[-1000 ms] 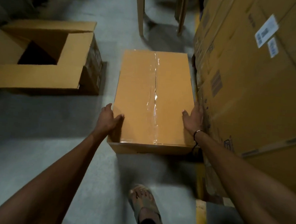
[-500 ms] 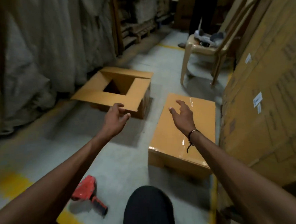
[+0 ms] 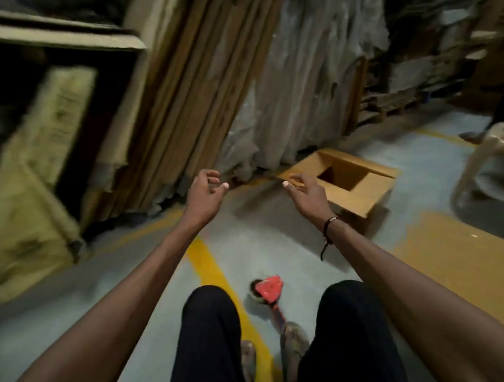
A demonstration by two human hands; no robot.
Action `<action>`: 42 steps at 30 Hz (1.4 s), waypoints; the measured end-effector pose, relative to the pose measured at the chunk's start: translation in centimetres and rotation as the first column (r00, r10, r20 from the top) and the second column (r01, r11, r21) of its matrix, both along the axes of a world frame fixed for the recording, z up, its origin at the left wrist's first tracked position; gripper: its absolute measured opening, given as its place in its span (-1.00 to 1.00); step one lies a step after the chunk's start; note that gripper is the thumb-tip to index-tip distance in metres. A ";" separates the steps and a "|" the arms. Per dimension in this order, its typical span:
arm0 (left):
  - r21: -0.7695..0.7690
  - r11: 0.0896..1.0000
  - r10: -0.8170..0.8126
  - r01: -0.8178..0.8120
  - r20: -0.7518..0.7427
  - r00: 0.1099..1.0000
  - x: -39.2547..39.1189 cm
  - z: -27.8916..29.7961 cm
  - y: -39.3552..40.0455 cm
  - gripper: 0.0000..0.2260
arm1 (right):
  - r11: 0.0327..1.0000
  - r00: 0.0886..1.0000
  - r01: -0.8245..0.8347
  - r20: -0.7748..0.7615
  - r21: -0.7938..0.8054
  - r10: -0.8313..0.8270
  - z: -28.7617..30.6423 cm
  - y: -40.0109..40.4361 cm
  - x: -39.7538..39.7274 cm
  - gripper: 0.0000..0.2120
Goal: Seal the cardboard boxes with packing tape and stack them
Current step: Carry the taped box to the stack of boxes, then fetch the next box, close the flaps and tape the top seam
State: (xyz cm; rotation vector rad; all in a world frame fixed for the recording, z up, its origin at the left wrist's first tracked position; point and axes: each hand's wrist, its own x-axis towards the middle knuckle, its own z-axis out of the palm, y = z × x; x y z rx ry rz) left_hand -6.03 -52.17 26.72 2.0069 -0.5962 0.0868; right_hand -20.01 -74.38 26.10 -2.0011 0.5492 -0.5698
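Open-topped brown cardboard box (image 3: 358,193) is lying at one o'clock, nearer the right hand (image 3: 306,195); left hand (image 3: 205,195) is hanging loosely curled (both grips holding nothing).

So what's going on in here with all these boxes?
A person is packing cardboard boxes in a storeroom aisle. Right now both hands are empty: the left hand and right hand are raised in front of the body, fingers loosely curled. An open box sits on the floor ahead with its flaps unsealed. The red tape dispenser lies on the floor between the knees, untouched. Part of another box shows at right.
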 end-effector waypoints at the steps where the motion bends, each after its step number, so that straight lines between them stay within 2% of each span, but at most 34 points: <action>1: -0.007 0.999 0.047 -0.047 0.004 0.999 0.1 0.5 2.6 -0.72 | 0.999 0.999 -0.041 0.012 -0.005 0.041 0.4 2.1 1.0 -0.63; 8: -0.021 0.943 0.333 -0.333 -0.011 0.943 -0.7 2.0 19.4 -0.73 | 0.944 0.944 -0.329 0.028 0.013 0.329 1.4 15.8 6.7 -0.65; 12: -0.018 0.896 0.442 -0.443 -0.042 0.896 -2.3 2.2 26.7 -0.73 | 0.895 0.895 -0.445 0.051 0.041 0.443 1.4 22.8 8.9 -0.66; 22: 0.096 0.708 0.706 -0.700 -0.127 0.697 -10.6 0.5 45.5 -0.68 | 0.648 0.651 -0.759 0.037 0.066 0.758 -1.0 41.1 10.9 -0.65; 25: 0.139 0.613 0.789 -0.778 -0.146 0.596 -13.4 -1.4 51.1 -0.69 | 0.547 0.548 -0.832 -0.011 0.091 0.836 -2.5 45.7 10.4 -0.67; 28: 0.198 0.496 0.862 -0.845 -0.226 0.453 -16.2 -4.2 56.7 -0.69 | 0.465 0.459 -0.873 -0.076 0.145 0.885 -4.6 50.3 10.0 -0.68; 33: 0.144 0.265 0.897 -0.953 -0.401 0.188 -20.1 -9.9 65.5 -0.70 | 0.360 0.317 -0.904 -0.205 0.232 0.926 -9.4 58.8 10.7 -0.39; 37: 0.104 0.042 0.830 -0.994 -0.557 -0.023 -21.2 -13.8 72.0 -0.69 | 0.363 0.276 -0.832 -0.254 0.419 0.927 -12.4 66.8 11.0 -0.20; 40: 0.065 -0.092 0.734 -0.994 -0.669 -0.112 -20.9 -16.8 75.6 -0.46 | 0.381 0.257 -0.723 -0.289 0.575 0.922 -15.4 72.4 11.4 -0.07; 42: 0.050 -0.153 0.662 -0.987 -0.737 -0.140 -20.3 -18.1 76.9 -0.30 | 0.400 0.243 -0.660 -0.323 0.636 0.915 -17.8 75.4 11.6 -0.02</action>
